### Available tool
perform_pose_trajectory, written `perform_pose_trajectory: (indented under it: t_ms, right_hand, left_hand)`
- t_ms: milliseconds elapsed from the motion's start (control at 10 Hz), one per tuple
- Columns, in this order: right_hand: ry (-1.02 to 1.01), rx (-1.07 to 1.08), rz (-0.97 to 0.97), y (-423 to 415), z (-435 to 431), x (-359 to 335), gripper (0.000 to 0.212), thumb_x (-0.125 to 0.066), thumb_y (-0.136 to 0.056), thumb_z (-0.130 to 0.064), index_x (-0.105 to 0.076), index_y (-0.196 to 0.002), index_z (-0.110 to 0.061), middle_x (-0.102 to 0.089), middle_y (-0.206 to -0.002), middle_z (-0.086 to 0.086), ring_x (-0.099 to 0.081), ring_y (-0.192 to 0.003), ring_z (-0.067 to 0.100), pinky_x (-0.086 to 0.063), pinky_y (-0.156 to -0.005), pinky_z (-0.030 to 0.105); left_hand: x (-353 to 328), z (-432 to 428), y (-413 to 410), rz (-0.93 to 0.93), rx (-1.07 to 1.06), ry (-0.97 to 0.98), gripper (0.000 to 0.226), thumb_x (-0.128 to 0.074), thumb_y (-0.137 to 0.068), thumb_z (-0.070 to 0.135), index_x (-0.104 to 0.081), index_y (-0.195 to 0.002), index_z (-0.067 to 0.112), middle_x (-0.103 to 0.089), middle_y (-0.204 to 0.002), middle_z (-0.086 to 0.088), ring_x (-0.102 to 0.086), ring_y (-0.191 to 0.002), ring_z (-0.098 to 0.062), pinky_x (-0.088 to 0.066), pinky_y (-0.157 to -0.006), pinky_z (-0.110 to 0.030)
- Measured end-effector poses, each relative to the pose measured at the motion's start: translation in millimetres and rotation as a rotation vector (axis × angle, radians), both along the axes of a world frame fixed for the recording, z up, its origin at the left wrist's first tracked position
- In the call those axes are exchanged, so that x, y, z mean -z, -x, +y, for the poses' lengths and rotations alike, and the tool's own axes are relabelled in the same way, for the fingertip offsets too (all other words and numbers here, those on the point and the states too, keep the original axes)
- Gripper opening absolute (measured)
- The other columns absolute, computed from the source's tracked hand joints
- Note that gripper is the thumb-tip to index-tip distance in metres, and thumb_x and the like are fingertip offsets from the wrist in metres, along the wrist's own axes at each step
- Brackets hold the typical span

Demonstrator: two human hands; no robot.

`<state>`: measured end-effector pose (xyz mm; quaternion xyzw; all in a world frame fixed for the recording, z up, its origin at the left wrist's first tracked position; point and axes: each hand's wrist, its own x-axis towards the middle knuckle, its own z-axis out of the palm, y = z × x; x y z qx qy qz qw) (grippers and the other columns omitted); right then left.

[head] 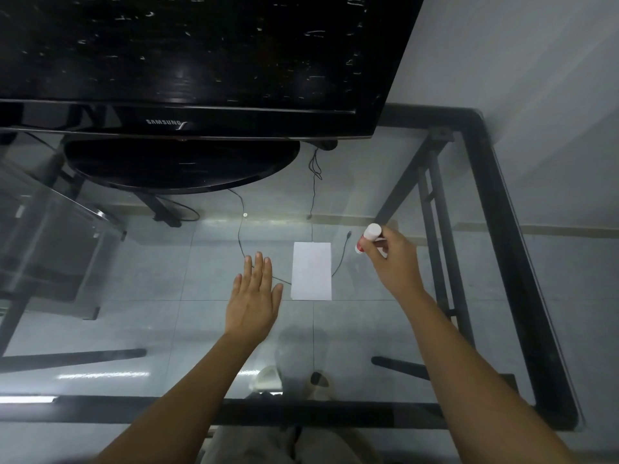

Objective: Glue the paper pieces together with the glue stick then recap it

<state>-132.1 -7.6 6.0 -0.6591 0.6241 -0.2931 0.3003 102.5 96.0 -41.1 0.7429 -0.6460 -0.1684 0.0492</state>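
Note:
A white rectangular paper lies flat on the glass table top in the middle of the view. My right hand hovers just right of the paper and grips a glue stick, a white tube with a red band, held tilted. Whether its cap is on I cannot tell. My left hand is flat and open, fingers together and extended, just left of the paper and not touching it. Only one paper outline shows; separate pieces cannot be told apart.
A black Samsung monitor on a round black base stands at the back left. Thin black cables run down from it past the paper. The table's black metal frame runs along the right and front edges. Feet show through the glass.

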Motion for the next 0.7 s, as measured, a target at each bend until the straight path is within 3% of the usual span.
perform_pose_trajectory:
  t_ms: [200,300,400,500,600,700]
  right_hand:
    - [-0.007,-0.006,0.037,0,-1,6,0.028,-0.064,-0.083,-0.033,-0.059,-0.104,-0.014,-0.065,-0.104,0.006,-0.06,-0.089,0.015,-0.047,-0.077,0.029]
    - [-0.11,0.013,0.134,1,6,11,0.05,-0.064,-0.083,-0.037,-0.048,-0.124,-0.013,-0.056,-0.125,0.01,-0.053,-0.112,0.025,-0.043,-0.093,0.038]
    - [-0.153,-0.01,0.249,-3,27,16,0.06,-0.056,-0.087,-0.039,-0.036,-0.136,-0.01,-0.043,-0.141,0.013,-0.039,-0.129,0.029,-0.032,-0.105,0.041]
    - [-0.233,-0.116,0.38,-10,61,26,0.064,-0.042,-0.094,-0.04,-0.016,-0.143,-0.01,-0.016,-0.154,0.011,-0.013,-0.142,0.026,-0.014,-0.113,0.036]
    - [-0.2,-0.148,0.466,-20,82,28,0.06,-0.026,-0.097,-0.042,-0.013,-0.143,-0.007,-0.004,-0.156,0.013,-0.013,-0.142,0.027,-0.018,-0.112,0.036]
    - [-0.013,-0.156,0.492,-29,98,14,0.07,0.002,-0.095,-0.041,-0.032,-0.132,0.008,0.01,-0.154,0.015,-0.032,-0.131,0.034,-0.051,-0.077,0.031]
  left_hand:
    - [8,2,1,-0.053,0.009,-0.017,0.059,-0.013,-0.097,0.041,0.008,-0.143,0.012,0.009,-0.154,-0.007,0.021,-0.135,-0.019,0.007,-0.11,-0.035]
    - [6,-1,-1,-0.047,0.022,-0.04,0.058,-0.014,-0.098,0.041,0.01,-0.142,0.013,0.011,-0.154,-0.006,0.022,-0.134,-0.019,0.007,-0.11,-0.035]
    - [2,2,-1,-0.052,0.036,-0.058,0.058,-0.014,-0.098,0.04,0.01,-0.143,0.013,0.011,-0.155,-0.007,0.022,-0.135,-0.02,0.006,-0.111,-0.035]
    - [-7,-3,-1,-0.033,0.018,-0.11,0.058,-0.015,-0.099,0.039,0.006,-0.144,0.011,0.009,-0.156,-0.009,0.014,-0.141,-0.024,0.001,-0.114,-0.036]
    - [-16,-4,3,0.025,-0.013,-0.115,0.057,-0.016,-0.099,0.038,-0.001,-0.145,0.008,0.003,-0.156,-0.01,0.008,-0.142,-0.026,-0.007,-0.115,-0.034]
    - [-30,9,9,0.061,0.06,0.101,0.063,-0.005,-0.098,0.039,-0.043,-0.13,0.0,-0.02,-0.153,-0.015,-0.007,-0.14,-0.033,-0.049,-0.086,-0.027]
